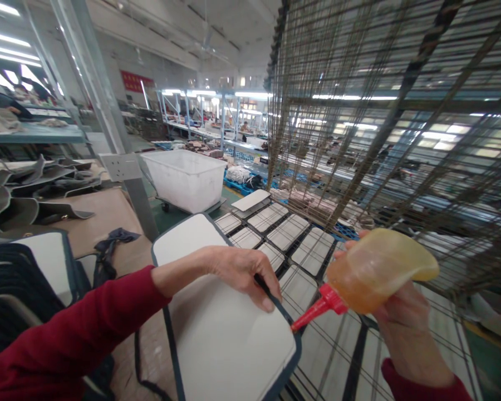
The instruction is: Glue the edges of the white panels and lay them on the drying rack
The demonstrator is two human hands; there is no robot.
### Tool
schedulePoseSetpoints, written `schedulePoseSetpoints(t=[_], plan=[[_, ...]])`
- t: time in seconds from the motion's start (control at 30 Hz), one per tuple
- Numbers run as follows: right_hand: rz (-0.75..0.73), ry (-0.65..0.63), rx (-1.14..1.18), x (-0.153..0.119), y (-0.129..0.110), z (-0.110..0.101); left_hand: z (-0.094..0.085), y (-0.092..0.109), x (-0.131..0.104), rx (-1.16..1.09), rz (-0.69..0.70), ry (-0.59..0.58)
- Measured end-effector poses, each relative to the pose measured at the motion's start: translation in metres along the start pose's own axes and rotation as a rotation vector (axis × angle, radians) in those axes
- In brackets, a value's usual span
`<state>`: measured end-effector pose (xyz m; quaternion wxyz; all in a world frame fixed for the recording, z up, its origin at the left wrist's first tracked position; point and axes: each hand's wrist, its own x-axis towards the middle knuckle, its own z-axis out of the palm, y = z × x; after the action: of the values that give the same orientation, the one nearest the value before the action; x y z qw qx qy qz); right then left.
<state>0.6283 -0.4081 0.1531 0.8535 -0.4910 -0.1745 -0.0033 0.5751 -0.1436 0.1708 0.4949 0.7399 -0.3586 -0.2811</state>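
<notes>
I can read no text anywhere; the red banner (136, 81) on the far wall is too blurred.

I see the panel (217, 328) at lower centre, my bottle (371, 273) just right of it, rack trays (288, 231) behind, the bin (186, 178) further back.
</notes>
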Motion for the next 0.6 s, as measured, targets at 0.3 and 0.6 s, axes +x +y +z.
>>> schedulePoseSetpoints(t=[0.3,0.6], plan=[[-0.142,0.060,-0.038,-0.008,-0.001,-0.010,-0.010,-0.008,-0.005,-0.025,-0.054,0.128],[-0.221,0.056,-0.037,-0.012,0.006,-0.017,-0.017,-0.014,-0.003,-0.004,-0.073,0.193]])
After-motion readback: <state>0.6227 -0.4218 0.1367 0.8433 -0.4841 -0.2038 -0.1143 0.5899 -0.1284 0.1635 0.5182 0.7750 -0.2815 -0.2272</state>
